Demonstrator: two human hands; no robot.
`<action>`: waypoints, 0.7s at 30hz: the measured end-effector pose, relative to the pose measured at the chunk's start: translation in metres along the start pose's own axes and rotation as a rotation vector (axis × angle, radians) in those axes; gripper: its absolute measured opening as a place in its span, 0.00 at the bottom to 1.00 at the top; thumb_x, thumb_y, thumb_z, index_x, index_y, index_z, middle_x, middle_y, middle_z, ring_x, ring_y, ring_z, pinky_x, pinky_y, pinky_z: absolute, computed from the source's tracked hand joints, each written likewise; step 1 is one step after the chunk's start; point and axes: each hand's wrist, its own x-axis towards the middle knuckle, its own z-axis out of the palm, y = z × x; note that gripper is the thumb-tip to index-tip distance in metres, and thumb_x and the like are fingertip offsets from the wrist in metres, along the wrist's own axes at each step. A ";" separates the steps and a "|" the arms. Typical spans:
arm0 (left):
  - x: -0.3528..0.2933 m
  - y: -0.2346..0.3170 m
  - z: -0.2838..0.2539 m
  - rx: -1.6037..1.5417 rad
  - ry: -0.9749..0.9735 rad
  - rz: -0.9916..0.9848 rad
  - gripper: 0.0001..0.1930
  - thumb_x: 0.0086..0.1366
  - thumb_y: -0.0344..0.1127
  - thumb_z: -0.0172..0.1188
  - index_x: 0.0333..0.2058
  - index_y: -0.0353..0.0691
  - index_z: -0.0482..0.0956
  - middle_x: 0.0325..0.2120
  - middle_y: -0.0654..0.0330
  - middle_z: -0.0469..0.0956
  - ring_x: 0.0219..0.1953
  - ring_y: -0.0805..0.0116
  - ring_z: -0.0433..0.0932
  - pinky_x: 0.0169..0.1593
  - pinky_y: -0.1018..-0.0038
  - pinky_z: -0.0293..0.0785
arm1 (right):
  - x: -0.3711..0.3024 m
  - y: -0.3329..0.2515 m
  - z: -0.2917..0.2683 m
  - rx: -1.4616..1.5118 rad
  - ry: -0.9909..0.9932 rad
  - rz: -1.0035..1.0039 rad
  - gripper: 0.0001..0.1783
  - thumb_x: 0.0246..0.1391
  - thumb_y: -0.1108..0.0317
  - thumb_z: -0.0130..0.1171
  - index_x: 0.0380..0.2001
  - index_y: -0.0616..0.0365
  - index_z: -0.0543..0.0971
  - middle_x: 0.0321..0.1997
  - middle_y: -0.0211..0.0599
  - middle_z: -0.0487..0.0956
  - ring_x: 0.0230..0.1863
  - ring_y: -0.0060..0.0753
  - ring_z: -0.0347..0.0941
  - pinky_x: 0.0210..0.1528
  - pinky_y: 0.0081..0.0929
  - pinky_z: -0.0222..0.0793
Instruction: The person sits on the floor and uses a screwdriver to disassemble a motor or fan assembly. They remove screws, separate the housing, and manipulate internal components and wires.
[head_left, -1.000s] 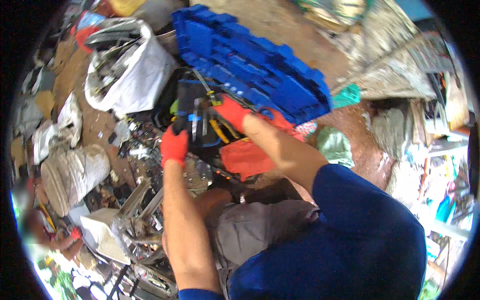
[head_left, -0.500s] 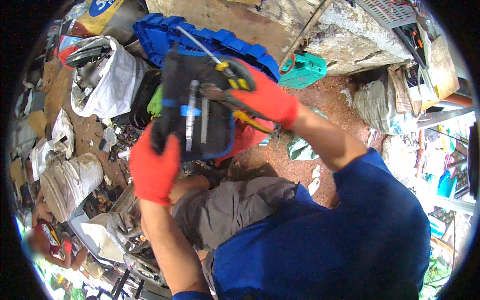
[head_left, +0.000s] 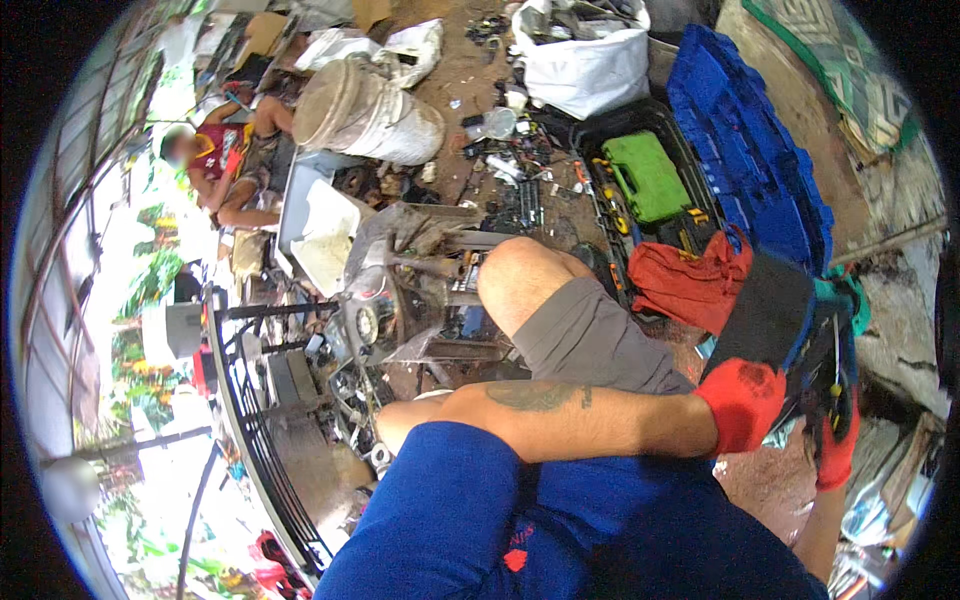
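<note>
At the right, my gloved left hand [head_left: 742, 403] is closed on a black fabric tool pouch [head_left: 758, 310] with blue edging. My gloved right hand [head_left: 838, 445] sits just beyond it, fingers wrapped round a screwdriver [head_left: 837, 390] with a yellow-and-black handle and its shaft pointing away from me. Part of the right hand's grip is hidden. A red cloth [head_left: 690, 285] lies beside the pouch, at the near end of an open black toolbox [head_left: 580, 145]. Inside the box are a bright green case [head_left: 648, 177] and several yellow-and-black tools. The toolbox's blue lid [head_left: 745, 150] leans back.
A white sack [head_left: 585, 75] full of scrap stands behind the toolbox. Left of it are a dirty white bucket [head_left: 375, 115], scattered small parts and a pale bin [head_left: 320, 225]. Another person [head_left: 220, 165] sits at the far left. A black metal rack [head_left: 250, 430] stands near left.
My view has swung left, so both hands and the pouch now appear at the right. The pouch is tilted away from its earlier face-up position. My right hand keeps the screwdriver.
</note>
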 end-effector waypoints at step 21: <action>0.010 -0.035 -0.021 -0.330 -0.516 -0.036 0.24 0.61 0.48 0.53 0.51 0.40 0.75 0.47 0.46 0.78 0.50 0.46 0.77 0.53 0.54 0.73 | 0.001 0.085 0.175 -0.228 0.116 0.216 0.30 0.57 0.72 0.56 0.63 0.64 0.66 0.64 0.51 0.70 0.63 0.45 0.67 0.65 0.38 0.59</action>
